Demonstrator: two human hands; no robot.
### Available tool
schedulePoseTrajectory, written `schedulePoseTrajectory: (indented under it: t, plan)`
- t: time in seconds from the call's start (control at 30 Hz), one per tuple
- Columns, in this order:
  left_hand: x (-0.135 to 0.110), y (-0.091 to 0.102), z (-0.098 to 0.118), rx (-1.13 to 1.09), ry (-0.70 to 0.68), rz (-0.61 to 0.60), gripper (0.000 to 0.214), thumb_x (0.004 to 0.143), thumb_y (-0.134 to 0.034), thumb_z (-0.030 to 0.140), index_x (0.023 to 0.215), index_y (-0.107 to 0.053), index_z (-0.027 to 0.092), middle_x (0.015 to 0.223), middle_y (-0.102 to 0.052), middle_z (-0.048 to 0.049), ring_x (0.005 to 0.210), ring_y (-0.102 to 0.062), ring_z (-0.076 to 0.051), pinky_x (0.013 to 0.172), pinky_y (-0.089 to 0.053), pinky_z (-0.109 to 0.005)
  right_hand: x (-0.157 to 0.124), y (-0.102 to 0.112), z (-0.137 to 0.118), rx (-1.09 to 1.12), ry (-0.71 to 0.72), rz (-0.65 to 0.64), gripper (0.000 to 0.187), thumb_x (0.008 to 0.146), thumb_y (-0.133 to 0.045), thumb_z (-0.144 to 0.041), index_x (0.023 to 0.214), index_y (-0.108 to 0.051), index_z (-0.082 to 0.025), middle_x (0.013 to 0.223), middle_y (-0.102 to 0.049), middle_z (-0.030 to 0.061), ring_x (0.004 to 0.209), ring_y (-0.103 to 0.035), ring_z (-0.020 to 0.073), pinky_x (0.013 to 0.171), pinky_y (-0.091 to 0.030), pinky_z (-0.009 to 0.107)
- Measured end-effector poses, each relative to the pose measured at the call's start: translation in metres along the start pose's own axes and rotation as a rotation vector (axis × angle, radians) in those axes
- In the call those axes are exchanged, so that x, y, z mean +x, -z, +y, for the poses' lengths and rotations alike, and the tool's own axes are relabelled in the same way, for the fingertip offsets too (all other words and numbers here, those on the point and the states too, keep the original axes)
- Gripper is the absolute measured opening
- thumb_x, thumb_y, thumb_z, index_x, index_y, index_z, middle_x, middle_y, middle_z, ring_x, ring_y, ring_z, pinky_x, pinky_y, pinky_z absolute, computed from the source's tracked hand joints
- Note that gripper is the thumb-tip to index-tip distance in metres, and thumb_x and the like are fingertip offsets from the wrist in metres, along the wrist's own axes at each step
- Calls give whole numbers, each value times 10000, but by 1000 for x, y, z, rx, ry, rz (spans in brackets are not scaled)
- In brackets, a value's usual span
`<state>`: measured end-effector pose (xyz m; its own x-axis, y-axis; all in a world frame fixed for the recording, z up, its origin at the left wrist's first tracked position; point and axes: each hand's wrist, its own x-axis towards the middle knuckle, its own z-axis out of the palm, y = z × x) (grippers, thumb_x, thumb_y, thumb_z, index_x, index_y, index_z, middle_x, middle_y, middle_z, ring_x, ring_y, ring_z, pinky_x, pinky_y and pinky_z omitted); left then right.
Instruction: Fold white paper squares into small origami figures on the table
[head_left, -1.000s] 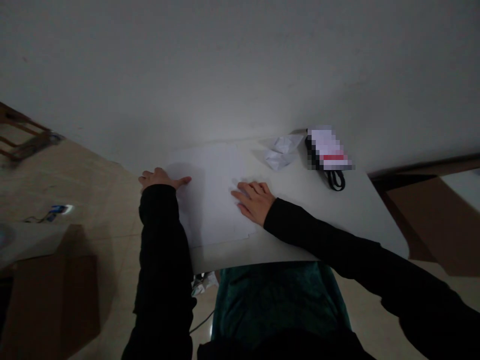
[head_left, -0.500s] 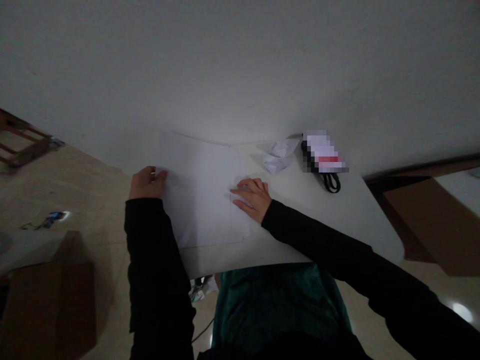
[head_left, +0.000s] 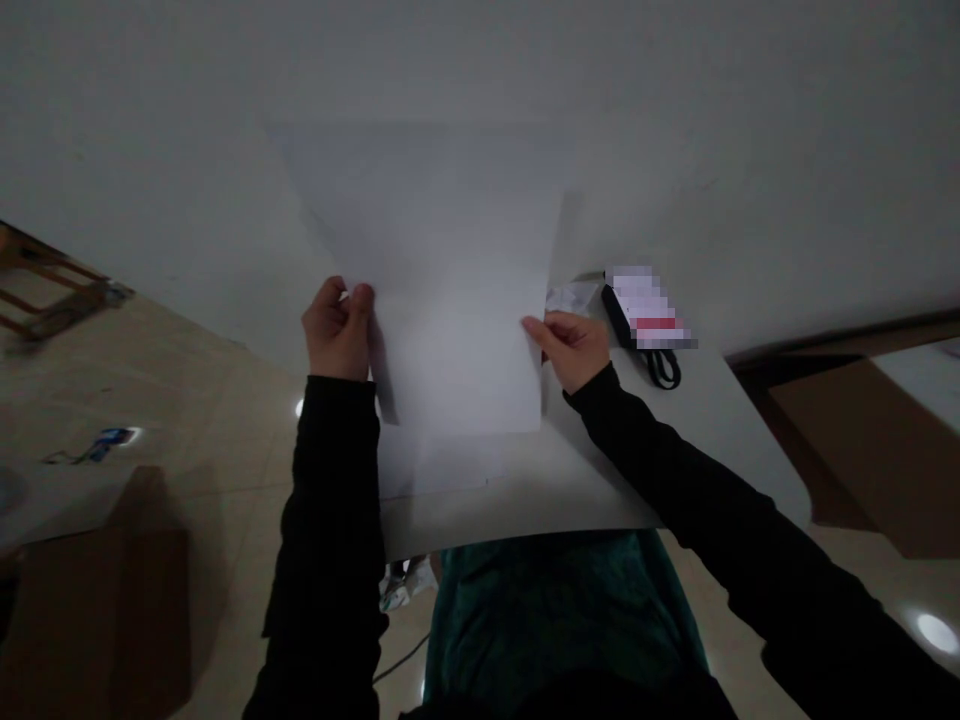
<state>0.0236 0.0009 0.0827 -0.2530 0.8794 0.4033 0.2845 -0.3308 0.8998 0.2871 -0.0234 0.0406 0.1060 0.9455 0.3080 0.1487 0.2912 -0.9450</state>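
Observation:
A white sheet of paper [head_left: 457, 300] is held up off the table between my two hands. My left hand [head_left: 339, 325] pinches its left edge, thumb on the near face. On the opposite edge my right hand [head_left: 574, 345] grips with thumb in front and fingers mostly behind the sheet. Beneath it, more white paper [head_left: 435, 465] lies flat on the white table, its lower edge showing. Folded white paper [head_left: 574, 297] sits just behind my right hand, partly hidden by the hand and the raised sheet.
Right of my right hand lies a blurred-out white and red item [head_left: 649, 305] with a black strap [head_left: 664, 367]. The white table [head_left: 720, 440] stands against a pale wall [head_left: 675, 120]. Cardboard boxes [head_left: 862, 450] are on both sides. Green cloth [head_left: 555, 610] hangs below the front edge.
The sheet has come up off the paper beneath. My left hand moved right and up; my right hand moved right and up, from lying on the paper to gripping the sheet's edge.

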Motion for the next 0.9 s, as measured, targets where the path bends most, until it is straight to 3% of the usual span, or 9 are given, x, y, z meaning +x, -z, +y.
schedulePoseTrajectory:
  t: [0.13,0.27,0.4,0.57,0.7,0.77,0.9]
  plan:
    - [-1,-14,-3,69,96,-105,414,730,-665,434,589,-349,208,466,-279,84,380,-257,-47,364,-181,-206,12,29,-6,-43,-82,-14,408,719,-668,-530,491,-558,-210,339,-376,-75,291,-331,75,317,-221,228]
    - [-14,-20,-8,91,235,-248,391,784,-581,485,564,-412,210,406,-341,75,302,-301,-56,308,-190,-210,18,48,4,-16,-96,-30,311,678,-720,-468,533,-625,-210,402,-457,-61,345,-369,76,342,-254,230]
    - [-28,-28,-16,19,375,-446,430,765,-563,597,606,-485,205,368,-418,65,241,-330,-73,255,-185,-209,21,56,20,-19,-83,84,281,632,-750,-464,554,-657,-211,441,-473,-55,410,-384,79,376,-288,233]
    - [-34,-38,-23,-53,397,-506,488,682,-631,650,627,-534,175,351,-454,59,234,-342,-70,235,-202,-191,25,57,30,71,-188,40,319,589,-784,-460,518,-620,-195,398,-427,-74,358,-337,59,347,-295,221]
    - [-35,-40,-26,-64,480,-636,496,651,-661,652,652,-570,165,354,-492,43,220,-351,-78,225,-207,-197,27,58,31,205,-149,-21,274,606,-791,-434,734,-698,-210,661,-666,-21,507,-552,98,480,-468,253]
    - [-36,-39,-27,-66,514,-681,485,653,-670,637,677,-597,158,376,-516,35,227,-369,-82,231,-222,-199,28,61,32,205,-108,-34,299,610,-791,-436,797,-712,-217,766,-705,0,604,-615,126,550,-512,280]
    - [-35,-35,-27,-147,545,-643,462,630,-710,599,676,-633,146,464,-582,9,319,-467,-88,306,-328,-198,29,65,36,207,-171,-117,336,600,-791,-463,831,-714,-232,688,-690,-13,579,-631,154,526,-533,311]
